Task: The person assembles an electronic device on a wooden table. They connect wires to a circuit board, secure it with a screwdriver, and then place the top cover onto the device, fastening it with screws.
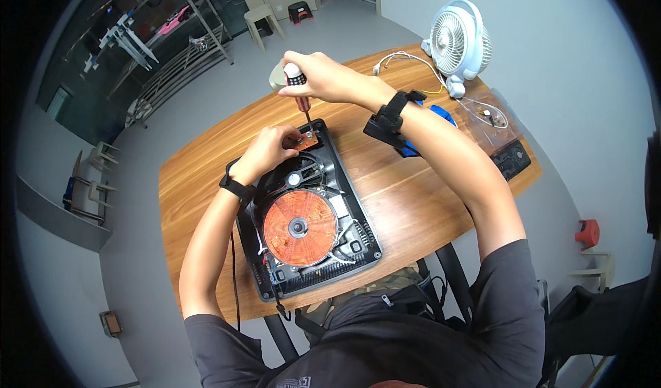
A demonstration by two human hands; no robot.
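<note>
An opened induction cooker (357, 207) lies on the wooden table in front of me, its black housing showing the inside. A round copper coil (284, 233) fills its near half, with a black fan (275, 181) beyond it. At the far end sits a small orange-brown circuit board (307, 141). My left hand (267, 151) is closed with its fingertips on the board's left edge. My right hand (323, 78) grips the handle of a screwdriver (303, 103), held nearly upright. Its tip points down at the board's far edge; whether it sits in a screw is too small to tell.
A light blue desk fan (451, 40) stands at the table's far right, its white cable beside it. Nearby are a blue object (441, 114) partly behind my right forearm, a clear plastic bag (492, 121) and a black part (511, 159). A black cord (235, 278) hangs over the near edge.
</note>
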